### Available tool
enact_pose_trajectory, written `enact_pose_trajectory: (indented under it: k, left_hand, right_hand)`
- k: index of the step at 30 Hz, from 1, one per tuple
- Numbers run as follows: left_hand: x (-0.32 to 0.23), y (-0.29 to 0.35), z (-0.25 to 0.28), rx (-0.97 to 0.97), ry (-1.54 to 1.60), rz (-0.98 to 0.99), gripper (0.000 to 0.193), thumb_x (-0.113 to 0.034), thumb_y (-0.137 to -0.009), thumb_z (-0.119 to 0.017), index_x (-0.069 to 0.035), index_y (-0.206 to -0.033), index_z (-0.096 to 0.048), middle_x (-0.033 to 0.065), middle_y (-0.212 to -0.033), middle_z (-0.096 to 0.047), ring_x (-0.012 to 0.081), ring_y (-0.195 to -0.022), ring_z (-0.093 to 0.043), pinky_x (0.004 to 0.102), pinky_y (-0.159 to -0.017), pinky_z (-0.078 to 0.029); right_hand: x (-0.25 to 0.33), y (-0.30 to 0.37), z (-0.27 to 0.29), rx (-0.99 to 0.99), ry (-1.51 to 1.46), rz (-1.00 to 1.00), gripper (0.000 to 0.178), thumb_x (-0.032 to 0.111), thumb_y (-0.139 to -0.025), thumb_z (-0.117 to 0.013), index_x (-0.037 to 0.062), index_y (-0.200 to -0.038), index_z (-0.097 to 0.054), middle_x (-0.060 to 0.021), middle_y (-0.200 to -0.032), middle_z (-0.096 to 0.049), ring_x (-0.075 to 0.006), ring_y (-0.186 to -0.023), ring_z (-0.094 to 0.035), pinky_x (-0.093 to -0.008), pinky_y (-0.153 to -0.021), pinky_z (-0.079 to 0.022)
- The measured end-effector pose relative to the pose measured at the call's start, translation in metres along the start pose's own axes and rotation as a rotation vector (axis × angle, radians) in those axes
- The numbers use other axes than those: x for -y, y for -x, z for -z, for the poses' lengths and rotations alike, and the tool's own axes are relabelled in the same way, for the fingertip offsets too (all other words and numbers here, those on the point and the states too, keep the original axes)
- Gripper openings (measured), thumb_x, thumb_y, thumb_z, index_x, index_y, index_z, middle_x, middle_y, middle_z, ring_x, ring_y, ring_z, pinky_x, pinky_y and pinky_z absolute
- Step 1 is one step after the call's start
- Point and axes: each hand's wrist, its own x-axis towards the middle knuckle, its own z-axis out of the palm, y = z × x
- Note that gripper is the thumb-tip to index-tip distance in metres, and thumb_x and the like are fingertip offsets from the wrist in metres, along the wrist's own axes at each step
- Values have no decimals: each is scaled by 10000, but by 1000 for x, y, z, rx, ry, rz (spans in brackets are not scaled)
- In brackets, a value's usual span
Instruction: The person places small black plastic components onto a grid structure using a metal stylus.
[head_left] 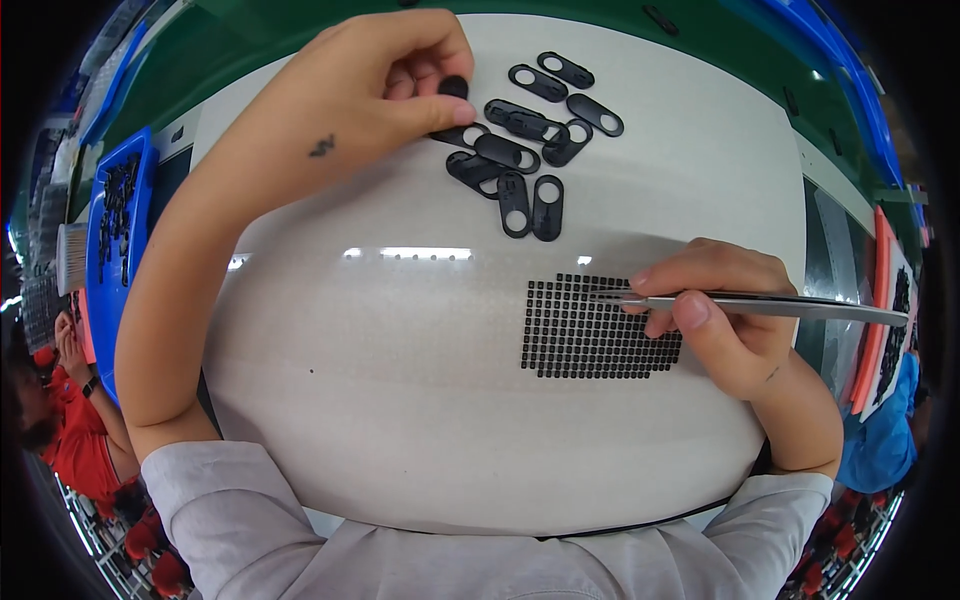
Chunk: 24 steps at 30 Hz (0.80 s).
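The left hand [375, 95] pinches one small black piece [453, 87] in its grip, right over the pile of black oval pieces [530, 150] at the far side of the white bench [400, 400]; the right hand [725, 320] squeezes thin metal tweezers [760, 303], tips on the grid of tiny black squares [590, 330]; a blue tray [100, 250] sits far left, nothing blocks the hands.

Surface: a white table [400, 400].
Far part: a group of black oval pieces [530, 150], some overlapping.
Right part: a grid of small black squares [580, 335].
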Motion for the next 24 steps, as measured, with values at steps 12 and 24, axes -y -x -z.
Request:
enact_pose_trajectory:
  k: [12,24]
  left_hand:
    - [47,46,-24,-450,-422,-444,135,29,-677,-617,-11,-778,-536,67,-712,-543,181,-668,-510,283,-612,-410]
    - [-9,58,-46,-64,540,-139,70,54,-748,-558,18,-806,-574,63,-834,-533,119,-735,-503,223,-607,-396]
  right_hand:
    - [-6,0,7,109,139,8,179,74,-812,-504,-51,-908,-589,-148,-769,-618,-144,-563,-577,-225,-511,-452]
    - [-11,-2,0,93,222,99,177,80,-759,-579,-36,-892,-597,-142,-767,-637,-207,-607,-596,-265,-542,-454]
